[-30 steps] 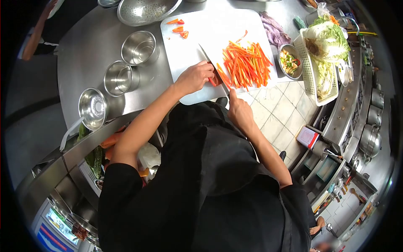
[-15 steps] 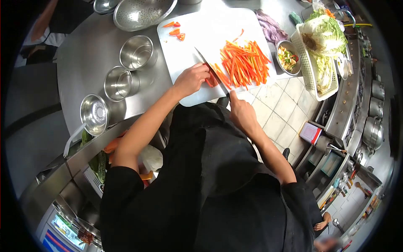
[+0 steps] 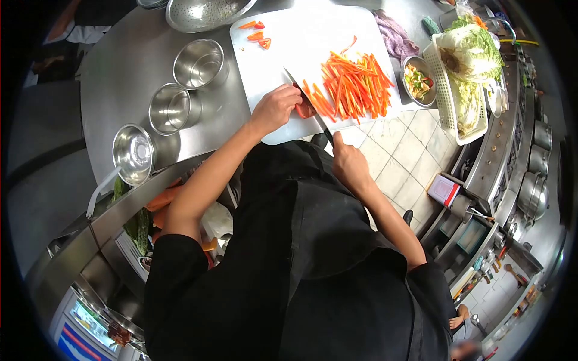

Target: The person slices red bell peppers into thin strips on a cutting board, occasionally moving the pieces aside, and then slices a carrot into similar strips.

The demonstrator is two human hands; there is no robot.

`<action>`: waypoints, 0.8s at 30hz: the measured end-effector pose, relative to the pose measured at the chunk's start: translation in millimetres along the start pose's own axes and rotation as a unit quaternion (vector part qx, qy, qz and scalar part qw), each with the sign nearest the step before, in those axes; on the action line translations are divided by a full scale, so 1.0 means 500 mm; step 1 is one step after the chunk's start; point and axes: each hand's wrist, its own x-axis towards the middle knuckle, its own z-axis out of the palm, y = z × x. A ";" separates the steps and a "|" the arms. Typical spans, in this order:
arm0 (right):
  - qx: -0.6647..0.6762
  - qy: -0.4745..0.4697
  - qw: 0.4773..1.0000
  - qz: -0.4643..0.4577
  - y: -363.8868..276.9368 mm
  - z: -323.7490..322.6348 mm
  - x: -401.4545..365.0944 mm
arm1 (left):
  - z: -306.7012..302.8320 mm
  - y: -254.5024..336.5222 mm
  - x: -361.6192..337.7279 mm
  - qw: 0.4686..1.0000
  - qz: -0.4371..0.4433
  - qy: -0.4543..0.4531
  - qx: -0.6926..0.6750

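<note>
My left hand [image 3: 276, 110] is closed, its bent fingertips pressing a piece of red pepper [image 3: 305, 109] against the white cutting board [image 3: 265, 72]. My right hand [image 3: 351, 165] grips the dark handle of a kitchen knife [image 3: 321, 122]. The blade lies slanted across the board, right beside the red pepper and close to my left fingertips. Just right of the blade are freshly cut strips, and beyond them spreads a large heap of red pepper strips [image 3: 360, 87]. A few small red pepper offcuts [image 3: 256, 36] sit in the board's far left corner.
Several steel bowls [image 3: 198, 64] line the counter to the left, with a perforated colander [image 3: 205, 13] behind. Right of the board are a purple cloth [image 3: 395, 37], a small bowl of cut vegetables [image 3: 419, 81] and a white basket with cabbage [image 3: 442, 90]. Another person's hand [image 3: 459, 317] shows lower right.
The view has shifted slightly. The strips beside the blade lie more spread out to the right, and the knife remains against the red pepper held by my left hand.
</note>
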 end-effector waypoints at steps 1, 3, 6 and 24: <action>0.000 0.000 1.000 -0.002 0.004 0.008 0.013 | -0.001 0.000 0.000 1.000 -0.001 0.001 0.001; -0.002 0.036 0.999 -0.029 -0.006 0.012 0.040 | -0.004 0.002 -0.005 1.000 -0.003 -0.001 0.009; -0.014 0.002 1.000 -0.006 -0.026 -0.039 0.006 | 0.003 -0.001 -0.008 1.000 -0.023 -0.012 -0.001; 0.000 0.037 0.999 -0.038 -0.021 0.023 0.038 | -0.033 0.007 -0.015 0.999 0.005 -0.020 0.027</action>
